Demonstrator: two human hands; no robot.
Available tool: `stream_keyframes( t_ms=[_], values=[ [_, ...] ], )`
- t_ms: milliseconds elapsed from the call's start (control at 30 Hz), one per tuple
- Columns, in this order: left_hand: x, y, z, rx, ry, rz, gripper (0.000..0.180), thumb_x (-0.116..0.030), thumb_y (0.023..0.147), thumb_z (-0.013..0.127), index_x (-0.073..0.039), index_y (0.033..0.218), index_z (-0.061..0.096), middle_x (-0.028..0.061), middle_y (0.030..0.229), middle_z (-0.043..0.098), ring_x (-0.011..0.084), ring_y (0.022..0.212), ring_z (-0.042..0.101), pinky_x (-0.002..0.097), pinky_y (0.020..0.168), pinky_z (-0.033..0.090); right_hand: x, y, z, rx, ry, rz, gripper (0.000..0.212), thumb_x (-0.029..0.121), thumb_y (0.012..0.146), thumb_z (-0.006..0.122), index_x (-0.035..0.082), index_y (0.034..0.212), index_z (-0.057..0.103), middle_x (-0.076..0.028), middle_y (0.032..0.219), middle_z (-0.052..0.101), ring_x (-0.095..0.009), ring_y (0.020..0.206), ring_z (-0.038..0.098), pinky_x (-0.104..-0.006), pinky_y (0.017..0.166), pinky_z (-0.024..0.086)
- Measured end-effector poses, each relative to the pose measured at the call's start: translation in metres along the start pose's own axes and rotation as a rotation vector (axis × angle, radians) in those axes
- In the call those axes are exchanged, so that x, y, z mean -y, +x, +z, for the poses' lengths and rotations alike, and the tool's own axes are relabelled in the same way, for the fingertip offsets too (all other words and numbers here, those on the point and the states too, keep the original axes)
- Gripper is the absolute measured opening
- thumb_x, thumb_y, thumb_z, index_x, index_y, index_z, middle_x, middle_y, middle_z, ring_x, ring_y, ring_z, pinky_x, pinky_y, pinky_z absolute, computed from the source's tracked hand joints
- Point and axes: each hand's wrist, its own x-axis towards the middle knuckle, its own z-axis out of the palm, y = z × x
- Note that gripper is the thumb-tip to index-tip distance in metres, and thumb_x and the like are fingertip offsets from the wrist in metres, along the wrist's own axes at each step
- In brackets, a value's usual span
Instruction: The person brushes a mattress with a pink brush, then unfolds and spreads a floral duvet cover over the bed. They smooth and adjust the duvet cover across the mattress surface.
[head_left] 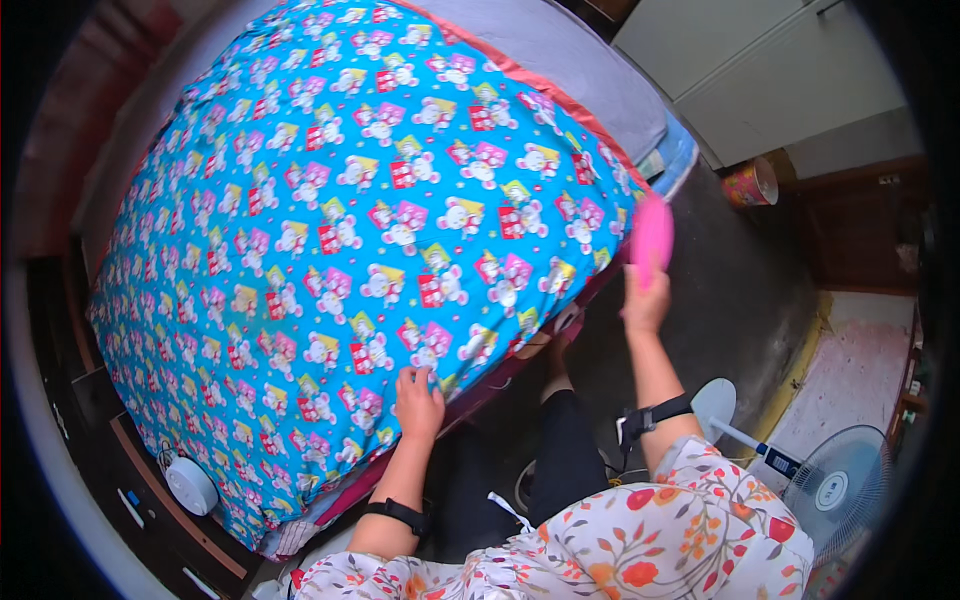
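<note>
Two bare hands are out over the bed in the head view; the right hand (648, 302) is at the bed's far right edge, its grip wrapped around the near end of a bright pink, rounded oblong object (653, 235), a bit blurred, so its exact kind is hard to call; that pink piece stands out past the knuckles, right beside the corner of a bright blue cloth cover printed with white cartoon mice (330, 240); over on the near side, the left hand (420, 405) is down on the cover close to its edge, fingers bent; whether that grip pinches any fabric or merely rests, I cannot tell!

Look at the spread itself, wide across the bed, creased along the near side, with a coral-orange border strip (540, 78) along the upper right; beyond that strip, a pale greyish-lavender sheet (590, 75); a white round device (190, 487) sits at the lower left edge; across the dark grey floor (740, 260), a pink patterned tub (750, 184) and a round-caged fan (838, 490)!
</note>
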Motion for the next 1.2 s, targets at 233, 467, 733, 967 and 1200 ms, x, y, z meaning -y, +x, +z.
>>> stream_keyframes(
  t_ms=[233,467,733,967,1200],
  values=[
    [-0.150,0.096,0.074,0.029,0.178,0.074,0.054,-0.009,0.066,0.068,-0.008,0.118,0.054,0.0203,0.128,0.045,0.0401,0.110,0.046,0.0464,0.091,0.044,0.039,0.013,0.045,0.768,0.157,-0.748,0.047,0.032,0.080,0.068,0.028,0.125,0.057,-0.009,0.093,0.059,-0.031,0.069,0.062,-0.0412,0.055,0.050],
    [-0.200,0.141,0.094,0.090,0.320,-0.269,0.060,-0.012,0.060,0.071,-0.010,0.117,0.049,0.0195,0.130,0.039,0.0425,0.108,0.046,0.0488,0.082,0.050,-0.140,0.250,0.001,0.131,0.026,0.088,0.045,0.026,0.082,0.068,0.012,0.124,0.058,-0.017,0.086,0.060,-0.034,0.079,0.060,-0.0437,0.068,0.048],
    [-0.217,0.166,0.094,0.272,0.435,-0.428,0.058,-0.011,0.064,0.073,-0.007,0.115,0.044,0.0226,0.126,0.038,0.0446,0.107,0.048,0.0442,0.083,0.053,-0.041,0.188,0.011,0.605,0.524,-0.517,0.044,0.012,0.081,0.065,0.014,0.125,0.058,-0.011,0.110,0.064,-0.028,0.089,0.066,-0.0358,0.074,0.054],
    [-0.210,0.182,0.094,0.342,0.462,-0.477,0.058,-0.009,0.065,0.073,-0.007,0.116,0.044,0.0240,0.131,0.036,0.0444,0.107,0.050,0.0428,0.080,0.054,-0.061,0.266,0.079,0.662,0.315,-0.648,0.049,0.006,0.072,0.061,0.018,0.119,0.060,-0.015,0.099,0.063,-0.036,0.091,0.062,-0.0448,0.078,0.051],
    [-0.239,0.202,0.092,0.274,0.354,-0.642,0.039,-0.018,0.070,0.070,0.000,0.100,0.052,0.0235,0.120,0.047,0.0389,0.105,0.053,0.0449,0.080,0.052,-0.128,0.410,0.037,0.140,0.132,-0.120,0.053,0.001,0.079,0.056,0.012,0.131,0.053,-0.021,0.094,0.060,-0.038,0.088,0.059,-0.0443,0.081,0.047]
  ],
)
